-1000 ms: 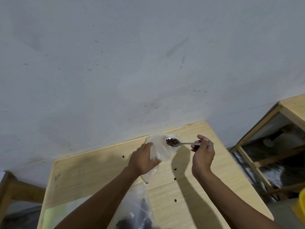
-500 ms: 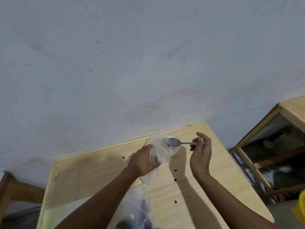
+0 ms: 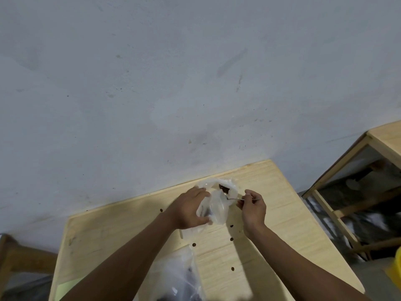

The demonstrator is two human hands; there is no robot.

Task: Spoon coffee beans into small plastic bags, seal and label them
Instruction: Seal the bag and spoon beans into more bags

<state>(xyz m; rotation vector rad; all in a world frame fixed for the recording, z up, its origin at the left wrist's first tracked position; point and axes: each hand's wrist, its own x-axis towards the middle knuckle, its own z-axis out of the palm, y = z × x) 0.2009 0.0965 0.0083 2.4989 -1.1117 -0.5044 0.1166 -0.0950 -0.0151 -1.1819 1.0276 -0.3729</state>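
Note:
My left hand (image 3: 191, 208) grips a small clear plastic bag (image 3: 218, 208) above the far part of the wooden table (image 3: 282, 213). Dark coffee beans (image 3: 223, 187) show at the bag's open top. My right hand (image 3: 252, 208) pinches the handle of a metal spoon (image 3: 235, 199), whose bowl is tucked into the bag's mouth and hidden by plastic. A larger clear bag of beans (image 3: 180, 279) lies near the table's front edge, partly covered by my left forearm.
Several loose beans (image 3: 231, 239) are scattered on the tabletop. A pale green sheet (image 3: 63, 291) lies at the front left. A second wooden table (image 3: 386, 140) stands to the right, with a yellow object (image 3: 396, 268) on the floor. A grey wall rises behind.
The spoon carried beans to the bag's mouth and tipped them in. Both hands have drawn closer together and the spoon's bowl now sits inside the bag.

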